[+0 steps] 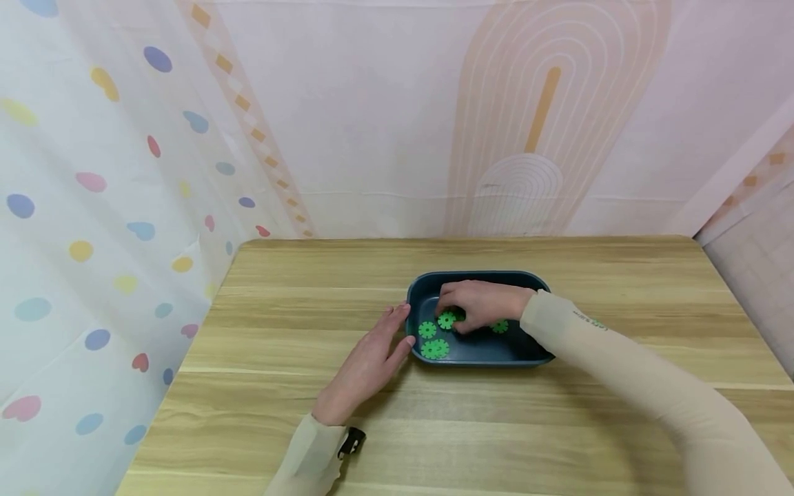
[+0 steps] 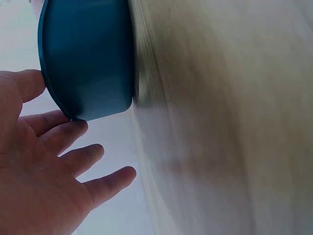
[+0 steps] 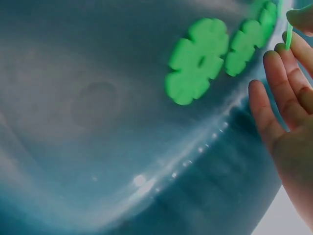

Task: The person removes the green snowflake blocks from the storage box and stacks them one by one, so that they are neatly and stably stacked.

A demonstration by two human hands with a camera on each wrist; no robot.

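Observation:
A dark blue-green tray [image 1: 490, 351] lies on the table with several flat green notched discs [image 1: 427, 330] in it. Over its middle my right hand [image 1: 482, 303] reaches in and pinches one green notched disc [image 3: 288, 37] between thumb and fingers, seen edge-on in the right wrist view. Other discs [image 3: 198, 61] lie along the tray's bottom edge there. At the tray's left end is my left hand [image 1: 362, 365], fingers spread, thumb and fingertips right at the rim [image 2: 42, 54]. Part of the tray's right end is hidden by my right forearm.
The wood-grain table [image 1: 298, 317] extends on all sides of the tray. A patterned curtain [image 1: 372, 138] hangs behind the table, and a dotted one [image 1: 112, 275] hangs on the left. A black buckle [image 1: 351, 443] sits at my left sleeve cuff.

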